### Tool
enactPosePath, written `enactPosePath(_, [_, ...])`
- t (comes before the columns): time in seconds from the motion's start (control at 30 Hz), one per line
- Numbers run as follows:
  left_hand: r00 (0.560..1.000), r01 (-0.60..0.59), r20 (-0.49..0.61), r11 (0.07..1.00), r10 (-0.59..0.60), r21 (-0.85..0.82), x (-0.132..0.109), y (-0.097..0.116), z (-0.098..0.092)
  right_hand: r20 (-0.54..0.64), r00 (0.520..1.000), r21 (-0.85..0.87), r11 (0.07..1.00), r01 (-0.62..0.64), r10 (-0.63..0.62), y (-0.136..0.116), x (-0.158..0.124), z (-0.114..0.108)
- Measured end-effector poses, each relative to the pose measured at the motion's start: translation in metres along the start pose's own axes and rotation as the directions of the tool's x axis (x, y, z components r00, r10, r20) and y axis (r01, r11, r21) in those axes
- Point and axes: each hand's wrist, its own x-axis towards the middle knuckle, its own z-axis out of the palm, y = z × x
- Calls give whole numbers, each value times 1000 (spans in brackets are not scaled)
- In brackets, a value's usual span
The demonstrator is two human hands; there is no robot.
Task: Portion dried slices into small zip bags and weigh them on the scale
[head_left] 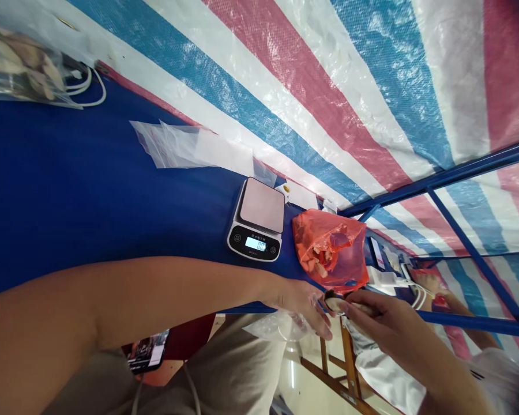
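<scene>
My left hand (303, 305) reaches past the front edge of the blue table (69, 190) and its fingers pinch the mouth of a clear plastic bag (272, 327) that hangs below the edge. My right hand (383, 320) comes in from the right, closed on a small pale piece with a dark rim (334, 302), held at the bag's opening against my left fingertips. Just behind both hands lies a red plastic bag (333, 251) with similar pale pieces inside. A small digital scale (259, 222) with a lit display and a bare platform stands to its left.
A stack of flat clear bags (185, 147) lies further back. At the far left sit a clear bag of pale pieces (17, 63) and a white cable (90, 86). A phone (147, 351) rests on my lap. Another person's hand (432, 282) shows at the right.
</scene>
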Motion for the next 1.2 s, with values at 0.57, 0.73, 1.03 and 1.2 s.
enactPosePath(0.57, [993,-101,57,995,99,28,11,-9,-1,172,976,101,988,121,-137,-23,10,20])
enactPosePath(0.73, [999,-36,31,999,36,-17,7,-5,-1,171,977,191,977,95,-129,-18,16,30])
enactPosePath(1.03, [999,26,27,998,-25,-65,0,1,-5,-429,893,115,989,-93,134,15,40,-9])
enactPosePath(1.2, [999,5,32,997,-2,-82,-3,4,-4,-445,875,60,982,-181,188,19,54,-14])
